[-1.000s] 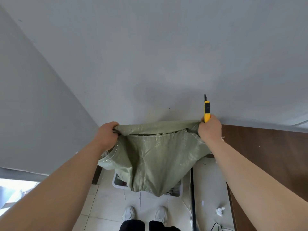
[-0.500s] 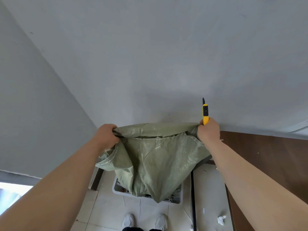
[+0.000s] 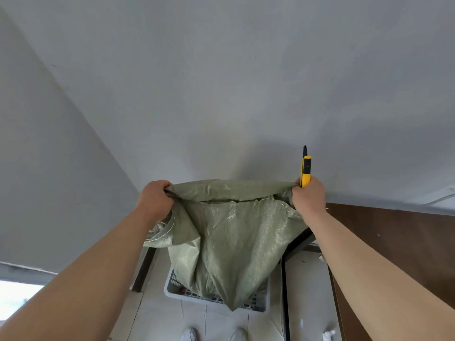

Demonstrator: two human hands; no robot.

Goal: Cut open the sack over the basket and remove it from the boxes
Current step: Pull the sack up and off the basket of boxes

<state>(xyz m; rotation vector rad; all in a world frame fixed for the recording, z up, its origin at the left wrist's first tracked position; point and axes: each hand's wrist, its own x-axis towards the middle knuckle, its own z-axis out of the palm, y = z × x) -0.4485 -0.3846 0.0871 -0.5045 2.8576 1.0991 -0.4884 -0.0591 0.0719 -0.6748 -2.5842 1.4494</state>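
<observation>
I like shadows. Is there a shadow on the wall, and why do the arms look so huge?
Head view: a soft dark shadow lies on the wall above the sack. The wide lens stretches both arms near the edges. A bright, washed-out patch glares bottom left.

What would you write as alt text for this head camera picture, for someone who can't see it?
Two bare hands hold a green woven sack up by its top edge over a white basket on the floor. The left hand grips one corner; the right hand grips the other along with a yellow utility knife pointing upward.
</observation>
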